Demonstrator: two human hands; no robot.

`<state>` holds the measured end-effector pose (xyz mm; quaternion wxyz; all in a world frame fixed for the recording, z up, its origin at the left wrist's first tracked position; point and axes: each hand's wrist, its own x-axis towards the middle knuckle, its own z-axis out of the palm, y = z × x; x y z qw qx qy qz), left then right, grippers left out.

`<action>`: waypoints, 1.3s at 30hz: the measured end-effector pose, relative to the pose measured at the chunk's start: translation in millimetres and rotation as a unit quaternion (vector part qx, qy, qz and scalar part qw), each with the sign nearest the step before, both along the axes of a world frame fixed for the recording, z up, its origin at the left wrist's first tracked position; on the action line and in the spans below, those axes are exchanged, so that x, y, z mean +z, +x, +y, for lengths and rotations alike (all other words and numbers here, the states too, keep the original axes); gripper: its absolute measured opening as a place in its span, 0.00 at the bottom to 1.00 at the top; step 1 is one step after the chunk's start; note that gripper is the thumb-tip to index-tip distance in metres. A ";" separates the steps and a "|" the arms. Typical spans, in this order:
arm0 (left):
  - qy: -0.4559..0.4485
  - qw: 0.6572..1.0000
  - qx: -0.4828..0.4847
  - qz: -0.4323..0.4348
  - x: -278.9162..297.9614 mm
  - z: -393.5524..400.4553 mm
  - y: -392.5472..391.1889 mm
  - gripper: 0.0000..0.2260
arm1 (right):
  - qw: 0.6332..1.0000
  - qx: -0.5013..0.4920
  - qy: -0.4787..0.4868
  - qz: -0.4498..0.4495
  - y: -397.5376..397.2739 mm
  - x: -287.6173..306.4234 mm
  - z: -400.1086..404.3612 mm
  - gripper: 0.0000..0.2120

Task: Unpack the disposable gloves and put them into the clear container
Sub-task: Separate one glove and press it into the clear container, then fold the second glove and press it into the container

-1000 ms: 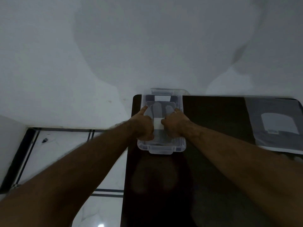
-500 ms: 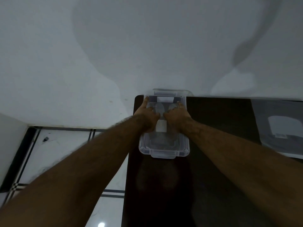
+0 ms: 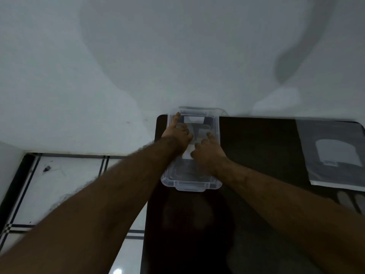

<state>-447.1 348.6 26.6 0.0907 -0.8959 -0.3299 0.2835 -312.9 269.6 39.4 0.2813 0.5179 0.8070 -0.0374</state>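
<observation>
The clear container [image 3: 191,183] stands open at the far left of a dark table, against the white wall. Both my hands are inside it. My left hand [image 3: 177,136] lies along the container's left wall, fingers stretched toward the far corner. My right hand [image 3: 206,150] presses with bent fingers in the middle. Under them lies a pale, thin stack of disposable gloves [image 3: 198,129] with a white patch [image 3: 187,154] between my hands. Both hands rest flat on the gloves; whether they grip them is hidden.
A grey plastic package [image 3: 333,153] with a white shape printed on it lies at the table's right side. The dark table [image 3: 256,147] ends just left of the container; below is a white tiled floor [image 3: 65,180] with dark lines.
Both hands have slid farther into the container toward the wall. The left fingers now reach the far left corner. The view has shifted slightly closer.
</observation>
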 end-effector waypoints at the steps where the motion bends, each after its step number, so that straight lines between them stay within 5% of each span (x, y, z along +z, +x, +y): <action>1: 0.002 1.000 0.002 -0.006 0.9 0.8 1.0 0.25 | 1.000 0.002 -0.010 0.012 0.2 -0.6 -5.7 0.18; 11: -0.026 0.991 0.066 -0.118 23.7 -43.0 -15.5 0.22 | 0.997 0.032 -0.040 0.056 9.1 8.3 -23.2 0.19; 19: -0.034 0.985 0.123 -0.116 44.1 -93.5 -18.1 0.18 | 0.991 0.031 -0.119 0.059 11.7 20.0 -29.5 0.16; 26: -0.002 0.969 0.189 -0.161 70.4 -122.7 2.0 0.21 | 0.991 0.029 -0.021 0.127 33.1 36.7 -44.2 0.17; 34: -0.005 0.957 0.205 -0.207 103.3 -209.1 117.0 0.15 | 0.957 -0.021 0.104 0.272 184.1 45.4 -145.2 0.24; 39: -0.045 0.956 0.131 -0.259 89.6 -286.2 217.2 0.10 | 0.957 -0.081 0.097 0.260 321.5 31.2 -259.4 0.21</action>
